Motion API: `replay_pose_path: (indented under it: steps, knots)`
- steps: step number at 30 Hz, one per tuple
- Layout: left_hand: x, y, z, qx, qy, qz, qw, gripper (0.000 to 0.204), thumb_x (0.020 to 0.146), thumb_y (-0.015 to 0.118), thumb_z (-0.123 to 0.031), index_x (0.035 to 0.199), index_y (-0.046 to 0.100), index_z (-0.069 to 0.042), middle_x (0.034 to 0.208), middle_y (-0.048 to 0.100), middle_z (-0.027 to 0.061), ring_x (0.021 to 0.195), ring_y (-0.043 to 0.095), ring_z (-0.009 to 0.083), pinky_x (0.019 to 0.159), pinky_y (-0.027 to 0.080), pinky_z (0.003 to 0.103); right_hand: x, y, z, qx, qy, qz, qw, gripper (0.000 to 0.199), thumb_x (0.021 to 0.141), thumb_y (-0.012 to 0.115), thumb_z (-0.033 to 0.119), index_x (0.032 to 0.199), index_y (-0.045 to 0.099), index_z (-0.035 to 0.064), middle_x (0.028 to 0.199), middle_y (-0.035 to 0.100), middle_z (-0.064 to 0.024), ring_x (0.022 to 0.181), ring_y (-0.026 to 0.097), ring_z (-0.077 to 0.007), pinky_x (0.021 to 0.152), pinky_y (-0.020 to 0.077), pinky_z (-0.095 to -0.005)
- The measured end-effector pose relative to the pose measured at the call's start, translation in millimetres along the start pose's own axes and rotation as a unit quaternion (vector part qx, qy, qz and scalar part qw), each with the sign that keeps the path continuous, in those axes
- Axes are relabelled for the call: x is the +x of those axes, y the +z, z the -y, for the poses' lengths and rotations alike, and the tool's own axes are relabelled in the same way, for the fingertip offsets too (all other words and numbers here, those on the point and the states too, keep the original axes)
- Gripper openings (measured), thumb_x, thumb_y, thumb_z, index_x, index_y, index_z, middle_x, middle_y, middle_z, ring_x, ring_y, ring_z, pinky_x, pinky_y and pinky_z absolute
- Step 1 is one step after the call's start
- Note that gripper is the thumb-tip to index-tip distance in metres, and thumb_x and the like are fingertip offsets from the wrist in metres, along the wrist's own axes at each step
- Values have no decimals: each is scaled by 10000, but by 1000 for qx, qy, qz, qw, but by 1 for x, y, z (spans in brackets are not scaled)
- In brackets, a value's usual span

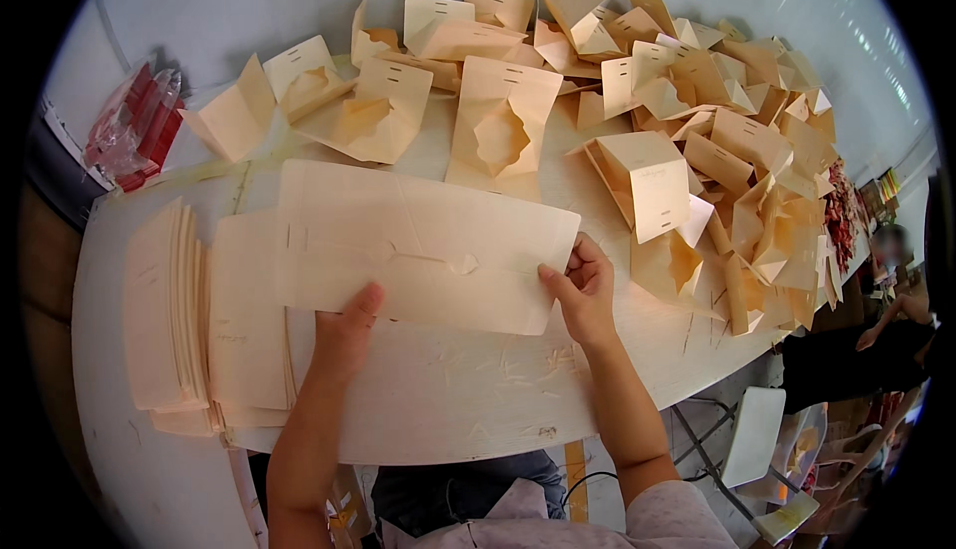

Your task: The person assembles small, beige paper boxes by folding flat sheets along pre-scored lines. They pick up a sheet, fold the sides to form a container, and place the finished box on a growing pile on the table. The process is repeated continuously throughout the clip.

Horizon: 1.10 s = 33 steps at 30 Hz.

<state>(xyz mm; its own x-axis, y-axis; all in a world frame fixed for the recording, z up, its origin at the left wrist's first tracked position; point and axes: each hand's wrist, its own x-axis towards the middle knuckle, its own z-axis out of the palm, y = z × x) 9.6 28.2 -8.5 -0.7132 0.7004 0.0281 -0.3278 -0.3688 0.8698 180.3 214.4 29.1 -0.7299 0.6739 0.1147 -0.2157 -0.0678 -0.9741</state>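
Across most of the frame, faced a white table (428, 400), before a pale wall (239, 1) along the top. Had a loose heap of folded cream cards (752, 136) at upper right, stacks of flat cards (249, 300) at lower left and a red wrapped bundle (139, 131) at upper left. Held one flat cream card (428, 216) in the centre of the frame, apparently raised off the tabletop. Gripped the lower edge with the left hand (347, 325), thumb over the near face, other fingers hidden beneath; pinched the right end with the right hand (585, 290), thumb in front, fingers curled behind. Could not tell how hard the hidden fingers pressed. Seemed best to share the load evenly, with the far left corner unsupported and liable to droop; to press lightly with both thumbs, so as not to dent the face; and to spare the thin slit (423, 256) with rounded ends near the middle, probably the easiest part to tear.
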Motion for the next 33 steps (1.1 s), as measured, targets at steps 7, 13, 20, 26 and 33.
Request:
replay_pose_path:
  steps: [7, 13, 20, 26, 33]
  knots:
    - [1, 3, 0, -9, -20, 14, 1000, 491, 788, 601, -106, 1214, 360, -64, 1152, 474, 59, 1066, 476, 191, 889, 415, 339, -2, 1, -1, -29, -26, -3, 999, 354, 731, 558, -40, 1063, 438, -9, 938, 568, -58, 844, 538, -87, 736, 432, -218]
    - [0, 3, 1, -2, -17, -1, 1000, 451, 785, 600, -78, 1185, 394, -46, 1100, 484, 49, 974, 497, 158, 800, 441, 283, -1, 5, -7, -62, -49, -16, 997, 399, 716, 546, -39, 1089, 410, 4, 928, 550, -41, 827, 528, -79, 716, 427, -209]
    - [0, -4, 12, 147, -24, -69, 986, 448, 742, 662, -130, 1127, 473, 2, 1078, 518, 69, 955, 505, 164, 824, 419, 286, 1, 0, -16, -217, -117, -52, 968, 555, 657, 534, -27, 1159, 303, 29, 806, 536, -83, 702, 535, -130, 606, 436, -266]
    - [-7, -26, 27, 161, -22, -101, 982, 418, 765, 652, -151, 1095, 482, 41, 1043, 525, 68, 935, 507, 178, 820, 423, 305, -3, 6, 1, -272, -68, -65, 958, 593, 650, 553, -3, 1171, 278, 63, 765, 503, -107, 623, 523, -182, 545, 422, -284]
    - [4, -16, 14, 22, 19, -48, 998, 483, 819, 573, -146, 1227, 353, -12, 1171, 456, 97, 1029, 488, 194, 854, 432, 318, -1, -2, 0, -165, -65, 13, 984, 573, 682, 531, -14, 1183, 267, 74, 876, 526, -97, 787, 535, -162, 689, 431, -266]
